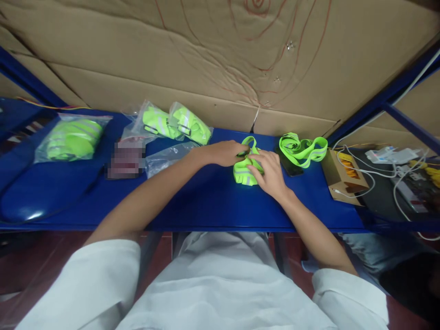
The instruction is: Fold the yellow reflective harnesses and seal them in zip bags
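Note:
A neon-green strap with grey reflective bands (245,175) is bunched up on the blue table, with a loop rising at its top. My left hand (227,153) grips it from the left, fingers curled round a part of it beside something dark. From the right, my right hand (270,172) pinches the bundle with thumb and fingers. To the right lies another green reflective strap (304,151), partly coiled and partly looped, over a dark flat object (292,168).
Clear bags of green straps (74,139) (190,124) lie at the left and back. A flat plastic bag (168,158) is beside my left forearm. A cardboard box (343,178) and white cables (373,172) are at the right. Cardboard (206,68) stands behind the blue table (213,206).

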Tool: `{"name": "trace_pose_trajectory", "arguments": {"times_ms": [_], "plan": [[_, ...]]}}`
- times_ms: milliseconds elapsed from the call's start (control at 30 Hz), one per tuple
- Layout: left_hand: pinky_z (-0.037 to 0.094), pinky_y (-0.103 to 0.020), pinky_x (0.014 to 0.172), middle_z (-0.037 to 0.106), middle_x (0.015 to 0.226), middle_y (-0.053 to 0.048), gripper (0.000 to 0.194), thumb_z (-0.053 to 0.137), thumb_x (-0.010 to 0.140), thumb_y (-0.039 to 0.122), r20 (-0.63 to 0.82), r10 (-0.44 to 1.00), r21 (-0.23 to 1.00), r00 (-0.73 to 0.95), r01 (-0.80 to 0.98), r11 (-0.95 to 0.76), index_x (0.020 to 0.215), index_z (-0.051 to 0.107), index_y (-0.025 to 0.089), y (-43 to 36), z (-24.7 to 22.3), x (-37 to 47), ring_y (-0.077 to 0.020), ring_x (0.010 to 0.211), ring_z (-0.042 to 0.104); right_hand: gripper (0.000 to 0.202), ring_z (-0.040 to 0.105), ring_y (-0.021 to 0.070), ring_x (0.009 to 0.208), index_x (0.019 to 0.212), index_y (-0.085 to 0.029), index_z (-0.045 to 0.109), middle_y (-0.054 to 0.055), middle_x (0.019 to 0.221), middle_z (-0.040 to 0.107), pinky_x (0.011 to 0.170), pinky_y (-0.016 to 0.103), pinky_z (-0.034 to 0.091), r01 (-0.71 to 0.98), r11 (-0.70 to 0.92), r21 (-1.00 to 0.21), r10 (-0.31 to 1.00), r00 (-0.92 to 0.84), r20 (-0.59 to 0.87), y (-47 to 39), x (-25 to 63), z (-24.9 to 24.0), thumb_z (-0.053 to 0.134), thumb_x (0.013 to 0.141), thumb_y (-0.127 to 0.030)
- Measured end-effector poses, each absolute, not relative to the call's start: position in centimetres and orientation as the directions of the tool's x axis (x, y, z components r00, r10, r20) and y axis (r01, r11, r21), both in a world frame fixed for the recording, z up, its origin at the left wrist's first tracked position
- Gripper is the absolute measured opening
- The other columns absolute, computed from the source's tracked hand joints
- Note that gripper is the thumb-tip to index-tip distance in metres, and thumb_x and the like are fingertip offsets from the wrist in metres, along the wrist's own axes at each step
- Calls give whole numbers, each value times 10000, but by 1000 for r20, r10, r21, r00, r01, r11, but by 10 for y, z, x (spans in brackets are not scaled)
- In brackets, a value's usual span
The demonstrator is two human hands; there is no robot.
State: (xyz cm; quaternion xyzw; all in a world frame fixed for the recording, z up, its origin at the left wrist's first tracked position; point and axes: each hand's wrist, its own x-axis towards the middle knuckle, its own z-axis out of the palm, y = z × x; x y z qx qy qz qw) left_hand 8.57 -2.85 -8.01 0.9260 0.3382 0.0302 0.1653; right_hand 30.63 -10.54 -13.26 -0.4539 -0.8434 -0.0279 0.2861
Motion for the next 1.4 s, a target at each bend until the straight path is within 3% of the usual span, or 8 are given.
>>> {"name": "trace_pose_trajectory", "arguments": {"times_ms": [200,333,533,800,1000,1133,1267,1400], "plan": [[470,-305,934,779,1174,-79,300,489,1035,290,62,683,369,728,619,-694,1209,716,199,-18,-72,78,-224,1017,723,827,348,338,1601,1637,-173,347,233,1666,396,1266,543,350,793,570,-214,756,-404,515,-102,307,-134,568,1011,-666],[461,-257,902,768,1211,-47,295,507,1016,277,69,658,444,750,568,-693,1211,722,224,-13,-63,66,-195,1026,712,918,261,330,1641,1691,-175,152,242,1703,303,1287,556,343,812,517,-270,786,-326,526,-98,309,-139,572,1006,-620],[443,-226,727,774,1095,-10,443,638,919,366,-277,541,418,794,607,-676,1350,677,274,-13,-58,52,-182,861,688,717,359,329,1579,1621,-162,315,236,1626,404,1244,559,406,807,463,-366,853,-295,430,-85,316,-155,490,1048,-556],[421,-239,739,737,985,-30,351,608,958,336,-15,575,457,818,518,-723,1276,679,204,-17,-47,50,-147,773,631,793,384,357,1544,1599,-180,325,235,1590,392,1273,614,378,725,486,-488,791,-127,598,-71,322,-165,536,1018,-676],[461,-236,698,735,1124,-56,237,685,931,326,375,692,695,617,308,-650,1120,743,196,-12,-43,49,-126,786,606,824,485,361,1506,1645,-181,311,216,1633,435,1241,578,444,711,471,-522,858,-232,457,-76,326,-157,443,1044,-729],[569,-277,787,736,1074,-61,225,778,879,287,358,756,861,548,119,-494,1068,737,174,-11,-46,52,-163,896,698,1068,495,430,1491,1706,-187,212,233,1708,331,1176,641,479,757,407,-511,898,-230,375,-75,326,-162,541,934,-848],[612,-326,847,727,1043,-46,238,834,830,282,328,772,928,544,-33,-371,1022,724,196,-18,-42,54,-202,978,731,1266,299,463,1607,1724,-210,136,224,1753,232,1226,676,388,743,467,-479,866,-274,419,-74,324,-166,706,805,-869],[604,-289,822,718,1072,-8,257,881,780,270,345,738,939,580,-221,-265,962,705,221,-33,-33,56,-184,993,726,1042,563,405,1376,1590,-219,385,194,1525,558,1128,593,464,687,496,-532,868,-365,337,-75,326,-162,785,803,-772]]}}
